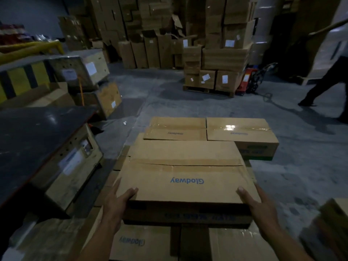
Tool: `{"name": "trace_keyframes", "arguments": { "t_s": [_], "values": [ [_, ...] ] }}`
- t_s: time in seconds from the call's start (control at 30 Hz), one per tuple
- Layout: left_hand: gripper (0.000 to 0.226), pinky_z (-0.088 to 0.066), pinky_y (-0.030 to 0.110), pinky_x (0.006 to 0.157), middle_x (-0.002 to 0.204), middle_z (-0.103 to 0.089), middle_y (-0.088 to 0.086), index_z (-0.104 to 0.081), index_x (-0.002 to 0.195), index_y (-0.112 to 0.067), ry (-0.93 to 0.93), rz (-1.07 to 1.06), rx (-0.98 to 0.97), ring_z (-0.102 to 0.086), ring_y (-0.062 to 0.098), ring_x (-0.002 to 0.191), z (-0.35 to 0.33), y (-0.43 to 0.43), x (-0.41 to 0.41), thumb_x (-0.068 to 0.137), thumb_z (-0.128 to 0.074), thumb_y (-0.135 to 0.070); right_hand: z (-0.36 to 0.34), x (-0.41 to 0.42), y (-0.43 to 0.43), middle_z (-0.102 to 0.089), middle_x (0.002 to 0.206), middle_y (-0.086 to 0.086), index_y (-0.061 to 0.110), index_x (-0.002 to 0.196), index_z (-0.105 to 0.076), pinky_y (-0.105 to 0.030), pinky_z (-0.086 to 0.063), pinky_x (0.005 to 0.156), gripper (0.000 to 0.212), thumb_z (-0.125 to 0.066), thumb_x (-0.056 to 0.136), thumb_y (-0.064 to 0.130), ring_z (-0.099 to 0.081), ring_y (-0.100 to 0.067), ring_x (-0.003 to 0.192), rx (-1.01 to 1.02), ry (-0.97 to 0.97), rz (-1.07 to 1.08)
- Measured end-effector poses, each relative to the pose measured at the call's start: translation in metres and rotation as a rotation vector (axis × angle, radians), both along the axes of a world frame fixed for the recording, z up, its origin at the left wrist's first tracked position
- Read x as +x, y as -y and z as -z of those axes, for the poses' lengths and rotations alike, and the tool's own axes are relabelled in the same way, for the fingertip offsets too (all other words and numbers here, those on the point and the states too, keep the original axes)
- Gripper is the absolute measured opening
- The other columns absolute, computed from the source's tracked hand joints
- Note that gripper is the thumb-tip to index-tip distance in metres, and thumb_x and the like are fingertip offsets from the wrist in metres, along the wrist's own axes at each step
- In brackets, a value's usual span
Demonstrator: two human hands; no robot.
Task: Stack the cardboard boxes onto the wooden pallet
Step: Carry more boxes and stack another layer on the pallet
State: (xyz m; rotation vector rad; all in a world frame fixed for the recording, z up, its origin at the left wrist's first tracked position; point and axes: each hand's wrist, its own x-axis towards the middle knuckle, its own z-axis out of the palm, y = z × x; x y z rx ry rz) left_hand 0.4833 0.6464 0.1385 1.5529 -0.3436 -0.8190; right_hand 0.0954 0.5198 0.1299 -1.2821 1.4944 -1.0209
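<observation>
Far left: a wooden crate with a dark top (pixel 47 147), labels on its side, stands just beside the stack.

Left hand (pixel 116 202): clamped on the near left corner of the Glodway cardboard box (pixel 186 172), thumb laid over the top edge, fingers down the left side.

Centre: the gripped box is level, taped along its top seam, printed logo facing away from the viewer. It lies over a lower layer of boxes (pixel 143 242) of the same brand. Whether its base rests fully on them cannot be told. Beyond it, two more Glodway boxes (pixel 177 129) sit side by side, touching; the held box overlaps their near edge. The pallet under this stack is hidden by cartons.

Right hand (pixel 261 206): clamped on the near right corner of the same box, thumb on top, fingers along the right side.

Background right: a loaded pallet of cartons (pixel 212 72), a red pallet jack (pixel 246 80) beside it, and a person (pixel 323 85) walking on the concrete floor (pixel 301 166).
</observation>
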Motion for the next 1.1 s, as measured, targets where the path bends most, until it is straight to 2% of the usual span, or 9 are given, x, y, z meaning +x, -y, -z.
{"name": "trace_keyframes", "arguments": {
  "t_s": [0.07, 0.2, 0.3, 0.47, 0.57, 0.63, 0.77, 0.9, 1.1],
  "values": [
    [0.078, -0.057, 0.044, 0.089, 0.129, -0.064, 0.006, -0.05, 0.144, -0.031, -0.021, 0.014, 0.012, -0.066, 0.025, 0.105, 0.015, 0.019, 0.02, 0.076, -0.085, -0.014, 0.007, 0.018, 0.018, -0.065, 0.101, 0.013, 0.05, 0.103, -0.06, -0.054, -0.052, 0.093, 0.027, -0.071, 0.08, 0.058, -0.062, -0.023, 0.103, 0.025, -0.002, -0.007],
    [0.075, -0.058, 0.047, 0.085, 0.124, -0.065, 0.007, -0.048, 0.146, -0.028, -0.029, 0.003, 0.047, -0.067, 0.026, 0.103, 0.032, 0.055, 0.05, 0.081, -0.08, -0.009, 0.029, 0.056, 0.056, -0.062, 0.116, -0.001, 0.028, 0.134, -0.057, -0.047, -0.052, 0.09, 0.054, -0.071, 0.085, 0.047, -0.058, -0.024, 0.109, 0.063, 0.008, -0.035],
    [0.074, -0.057, 0.053, 0.085, 0.125, -0.066, 0.007, -0.049, 0.144, -0.034, -0.032, 0.012, 0.105, -0.067, 0.027, 0.106, 0.05, 0.082, 0.076, 0.081, -0.08, -0.011, 0.042, 0.082, 0.084, -0.062, 0.118, 0.0, 0.022, 0.137, -0.058, -0.036, -0.048, 0.084, 0.057, -0.072, 0.086, 0.044, -0.057, -0.022, 0.111, 0.094, -0.014, -0.049],
    [0.085, -0.047, 0.067, 0.093, 0.126, -0.068, -0.004, -0.051, 0.136, -0.052, -0.064, 0.103, 0.224, -0.063, 0.025, 0.116, 0.08, 0.125, 0.11, 0.061, -0.09, -0.038, 0.07, 0.109, 0.126, -0.068, 0.114, 0.01, 0.03, 0.134, -0.06, -0.049, -0.054, 0.096, 0.073, -0.073, 0.072, 0.068, -0.064, -0.016, 0.109, 0.168, -0.046, -0.066],
    [0.073, -0.039, 0.074, 0.097, 0.131, -0.065, -0.003, -0.056, 0.107, -0.073, -0.154, 0.223, 0.282, -0.058, 0.025, 0.123, 0.099, 0.145, 0.129, 0.049, -0.093, -0.051, 0.083, 0.12, 0.147, -0.069, 0.116, 0.005, 0.03, 0.131, -0.062, -0.046, -0.055, 0.093, 0.084, -0.071, 0.061, 0.076, -0.064, -0.017, 0.109, 0.197, -0.043, -0.052],
    [0.067, -0.038, 0.073, 0.099, 0.137, -0.06, -0.001, -0.055, 0.107, -0.073, -0.193, 0.267, 0.288, -0.053, 0.026, 0.127, 0.108, 0.158, 0.14, 0.055, -0.089, -0.047, 0.093, 0.126, 0.157, -0.068, 0.122, 0.0, 0.029, 0.134, -0.06, -0.045, -0.055, 0.093, 0.093, -0.07, 0.058, 0.081, -0.064, -0.019, 0.111, 0.204, -0.047, -0.047],
    [0.087, -0.04, 0.062, 0.104, 0.139, -0.055, -0.008, -0.034, 0.148, -0.05, -0.197, 0.255, 0.312, -0.054, 0.022, 0.123, 0.127, 0.181, 0.157, 0.077, -0.077, -0.027, 0.113, 0.141, 0.171, -0.067, 0.12, 0.003, 0.034, 0.126, -0.06, -0.037, -0.058, 0.081, 0.086, -0.072, 0.056, 0.082, -0.065, -0.015, 0.108, 0.239, -0.057, -0.056],
    [0.084, -0.04, 0.056, 0.108, 0.135, -0.041, -0.026, -0.026, 0.154, -0.043, -0.159, 0.275, 0.32, -0.052, 0.022, 0.128, 0.151, 0.195, 0.173, 0.089, -0.072, -0.015, 0.14, 0.156, 0.185, -0.068, 0.117, -0.002, 0.023, 0.124, -0.062, -0.052, -0.057, 0.091, 0.043, -0.076, 0.084, 0.031, -0.065, -0.024, 0.109, 0.267, -0.102, -0.015],
    [0.079, -0.049, 0.039, 0.094, 0.151, -0.047, -0.007, -0.031, 0.155, -0.034, -0.083, 0.272, 0.333, -0.053, 0.025, 0.127, 0.179, 0.214, 0.184, 0.091, -0.071, -0.011, 0.169, 0.163, 0.198, -0.068, 0.123, 0.002, 0.028, 0.132, -0.059, -0.05, -0.053, 0.099, 0.071, -0.076, 0.069, 0.056, -0.063, -0.021, 0.116, 0.261, -0.164, 0.008]
  ]
}}
